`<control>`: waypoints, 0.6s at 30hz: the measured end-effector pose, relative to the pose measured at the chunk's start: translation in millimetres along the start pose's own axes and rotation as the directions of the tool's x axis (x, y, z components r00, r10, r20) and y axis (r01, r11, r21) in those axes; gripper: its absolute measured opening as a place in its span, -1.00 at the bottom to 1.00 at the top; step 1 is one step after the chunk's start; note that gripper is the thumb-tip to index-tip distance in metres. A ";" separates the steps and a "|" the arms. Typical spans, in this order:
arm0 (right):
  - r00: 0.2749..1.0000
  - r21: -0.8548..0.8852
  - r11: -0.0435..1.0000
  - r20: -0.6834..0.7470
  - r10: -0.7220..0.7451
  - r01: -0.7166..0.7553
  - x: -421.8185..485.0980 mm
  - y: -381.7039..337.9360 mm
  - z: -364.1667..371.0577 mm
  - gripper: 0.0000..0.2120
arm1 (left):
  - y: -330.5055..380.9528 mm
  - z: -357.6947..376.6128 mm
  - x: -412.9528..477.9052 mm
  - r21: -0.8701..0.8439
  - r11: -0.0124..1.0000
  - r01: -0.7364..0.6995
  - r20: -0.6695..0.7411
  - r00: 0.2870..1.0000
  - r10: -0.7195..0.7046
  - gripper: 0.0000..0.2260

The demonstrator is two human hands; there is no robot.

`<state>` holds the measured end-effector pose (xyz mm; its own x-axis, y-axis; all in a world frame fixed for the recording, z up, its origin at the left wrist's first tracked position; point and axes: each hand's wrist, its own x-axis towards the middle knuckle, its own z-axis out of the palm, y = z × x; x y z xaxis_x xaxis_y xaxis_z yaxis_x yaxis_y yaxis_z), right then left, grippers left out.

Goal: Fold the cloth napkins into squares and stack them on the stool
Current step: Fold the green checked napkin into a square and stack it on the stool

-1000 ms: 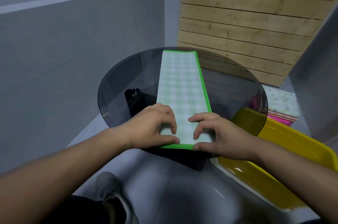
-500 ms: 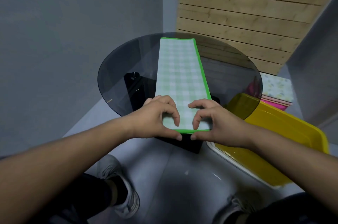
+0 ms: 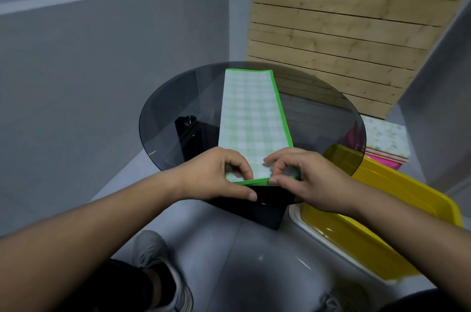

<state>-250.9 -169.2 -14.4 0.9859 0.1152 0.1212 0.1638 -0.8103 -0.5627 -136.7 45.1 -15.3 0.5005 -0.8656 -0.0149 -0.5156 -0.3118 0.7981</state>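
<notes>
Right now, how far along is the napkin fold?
Done: the green checked napkin lies folded into a long strip on the glass table. In hand: the left hand and right hand pinch its near end. Left: fold the strip down to a square and stack it. Some folded cloths lie past the table on the right; their support is hidden.

We can read no text, label, brand, number or sign here. The napkin point(image 3: 252, 113) on the glass table point(image 3: 178, 97) carries only a green check. The pale cloth point(image 3: 387, 135) just right of the table shows a small print too blurred for us to make out.
</notes>
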 end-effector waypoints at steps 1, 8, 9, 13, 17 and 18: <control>1.000 0.024 1.000 -0.022 0.017 -0.016 2.4 -1.4 -3.7 -0.91 | 3.9 -4.6 0.8 -0.023 1.000 0.009 0.016 1.000 -0.008 -0.80; 0.984 0.165 0.983 -0.144 0.106 -0.082 20.8 -12.9 -25.1 -0.88 | 16.1 -36.2 12.2 -0.051 0.999 0.005 -0.044 0.999 -0.007 -0.88; 0.980 0.185 0.980 -0.165 0.108 -0.077 23.5 -14.5 -28.6 -0.90 | 18.7 -39.8 14.3 -0.049 0.999 -0.001 -0.084 0.996 -0.003 -0.91; 0.946 0.311 0.949 -0.287 0.152 -0.058 36.0 -15.7 -44.9 -0.90 | 30.2 -51.6 24.5 -0.089 0.995 -0.049 -0.310 0.950 0.019 -0.95; 0.906 0.530 0.847 -0.340 0.252 -0.037 52.0 -2.9 -58.6 -0.86 | 32.2 -61.5 46.7 -0.267 0.958 -0.108 -0.522 0.851 -0.050 -0.91; 0.899 0.611 0.791 -0.325 0.292 -0.036 57.6 2.5 -58.8 -0.87 | 31.6 -64.1 54.2 -0.320 0.939 -0.126 -0.548 0.833 -0.075 -0.90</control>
<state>-195.7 -198.4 39.3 0.9236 -0.3202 0.2105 0.1142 -0.2943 -0.9489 -81.3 13.5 47.7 0.8368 -0.4830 0.2578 -0.3248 -0.0589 0.9440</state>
